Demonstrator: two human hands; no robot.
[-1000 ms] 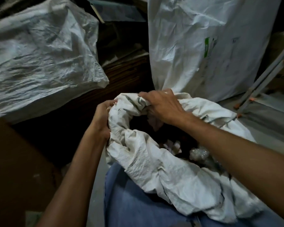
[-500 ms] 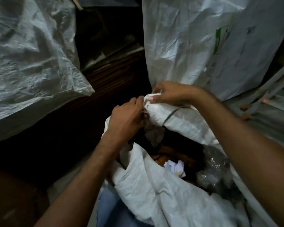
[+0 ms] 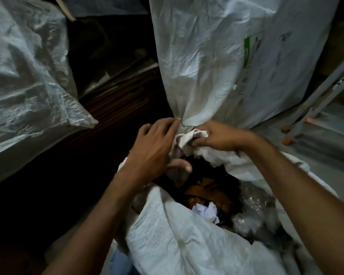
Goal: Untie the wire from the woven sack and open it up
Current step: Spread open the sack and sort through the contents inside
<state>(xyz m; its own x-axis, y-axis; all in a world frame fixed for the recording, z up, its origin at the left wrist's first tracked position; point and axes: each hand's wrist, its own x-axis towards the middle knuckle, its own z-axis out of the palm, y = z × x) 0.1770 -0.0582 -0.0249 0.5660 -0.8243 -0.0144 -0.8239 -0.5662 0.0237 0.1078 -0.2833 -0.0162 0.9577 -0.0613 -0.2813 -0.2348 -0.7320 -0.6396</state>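
Observation:
The white woven sack stands in front of me with its mouth open. Brown cardboard, crumpled paper and clear plastic show inside. My right hand grips a bunched fold of the far rim between thumb and fingers. Beside it, my left hand lies over the rim with fingers stretched out, and its thumb rests on a fold below. No wire shows in this view.
A tall white sack stands right behind the open one. Another pale sack fills the left. Dark stacked wooden boards lie between them. A grey metal frame leans at the right. Blue cloth shows at the bottom edge.
Both hands have moved to the far rim and now sit close together. The left hand's fingers have straightened out of their grip. The mouth gapes wider, showing more of the contents.

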